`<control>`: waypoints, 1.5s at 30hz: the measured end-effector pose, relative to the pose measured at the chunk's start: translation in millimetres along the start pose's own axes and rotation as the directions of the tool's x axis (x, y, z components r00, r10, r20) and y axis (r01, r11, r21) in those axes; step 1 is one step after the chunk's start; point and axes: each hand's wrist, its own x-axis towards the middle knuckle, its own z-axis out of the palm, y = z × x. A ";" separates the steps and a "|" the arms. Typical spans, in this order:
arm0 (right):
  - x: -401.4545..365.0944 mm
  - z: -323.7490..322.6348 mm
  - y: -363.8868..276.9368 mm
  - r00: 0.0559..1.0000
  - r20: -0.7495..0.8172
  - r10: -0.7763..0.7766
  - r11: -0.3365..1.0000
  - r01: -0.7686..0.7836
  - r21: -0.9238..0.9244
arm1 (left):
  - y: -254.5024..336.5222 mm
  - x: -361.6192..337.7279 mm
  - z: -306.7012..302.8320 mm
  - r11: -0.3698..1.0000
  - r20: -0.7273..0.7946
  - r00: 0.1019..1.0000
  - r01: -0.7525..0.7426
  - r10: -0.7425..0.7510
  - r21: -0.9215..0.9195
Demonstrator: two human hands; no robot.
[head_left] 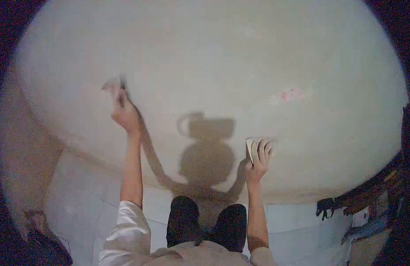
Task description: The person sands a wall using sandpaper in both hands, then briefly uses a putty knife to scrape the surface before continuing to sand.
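Observation:
My left hand (125, 113) is raised against the pale wall (213, 57) at the left, its fingers smeared by motion. Something dark and thin shows at its fingertips, too blurred to name. Lower and to the right, my right hand (259, 159) holds a flat, cream-coloured pad (249, 146) against the wall, fingers laid over it. A reddish-pink mark (292, 94) is on the wall, up and to the right of my right hand. Between my arms falls the shadow (207, 159) of my head and arms.
Below the wall lies a light tiled floor (80, 190), with my dark-clad knees (183, 219) at bottom centre. A dark object (45, 248) sits at the lower left. Dark items and a blue thing (369, 231) are at the lower right.

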 end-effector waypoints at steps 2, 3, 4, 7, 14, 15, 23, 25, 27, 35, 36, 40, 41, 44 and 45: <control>7.0 5.8 18.1 1.000 -0.008 0.000 1.000 0.000 0.004 | -4.9 -10.5 10.8 0.978 0.115 0.972 -0.209 0.207 0.006; 10.4 6.9 32.0 1.000 -0.013 -0.003 1.000 0.003 -0.001 | -9.0 -19.9 17.3 0.917 0.229 0.891 -0.399 0.391 -0.014; 16.4 10.7 53.6 1.000 0.000 -0.008 1.000 0.008 0.012 | -19.5 -12.5 28.3 0.938 0.186 0.924 -0.345 0.335 0.021; 28.4 15.2 94.5 0.998 -0.011 -0.061 0.998 0.060 -0.013 | 0.6 -0.2 53.8 0.920 0.003 0.927 0.372 -0.375 0.121; -8.2 21.5 104.3 0.994 -0.067 -0.092 0.995 0.089 -0.047 | 9.1 -79.7 49.6 0.998 0.106 0.994 0.019 -0.026 0.063; -9.7 22.2 103.9 0.996 -0.061 -0.071 0.997 0.069 -0.041 | 17.7 -91.9 50.8 0.987 0.165 0.974 -0.160 0.153 0.031; -26.5 10.7 91.6 0.997 -0.017 -0.081 0.996 0.080 -0.044 | -37.3 -83.1 32.7 0.955 -0.017 0.968 -0.252 0.252 -0.159; -21.6 2.1 69.8 0.996 0.010 -0.089 0.995 0.090 -0.040 | 6.0 -51.1 -1.7 0.974 -0.134 0.966 0.228 -0.223 0.021; -14.8 -9.0 49.1 0.994 -0.009 -0.105 0.994 0.105 -0.015 | -7.8 -23.9 -30.9 0.892 -0.185 0.881 0.449 -0.435 0.046; -5.4 -58.9 -32.8 0.994 -0.048 -0.094 0.995 0.096 0.040 | 80.3 -8.6 -85.9 0.996 0.022 0.999 -0.050 0.049 0.074; -6.4 -61.4 -33.7 0.995 -0.029 -0.095 0.994 0.097 0.052 | 76.7 -9.1 -92.9 0.950 0.236 0.925 -0.311 0.297 0.028; -2.5 -82.9 -40.3 0.989 0.047 -0.139 0.988 0.136 0.068 | -7.8 18.0 -129.4 0.857 0.435 0.749 -0.502 0.499 -0.119; -0.6 -84.5 -40.4 0.990 0.048 -0.136 0.989 0.133 0.056 | -35.9 24.2 -134.4 0.873 0.423 0.774 -0.479 0.472 -0.097; -2.7 -81.4 -42.1 0.987 0.085 -0.138 0.989 0.134 0.055 | -54.8 50.1 -144.7 0.977 0.090 0.990 -0.123 0.109 0.171; -5.1 -78.7 -47.3 0.991 0.076 -0.107 0.993 0.102 0.060 | -66.6 55.4 -148.8 0.949 -0.007 1.000 -0.009 0.011 0.315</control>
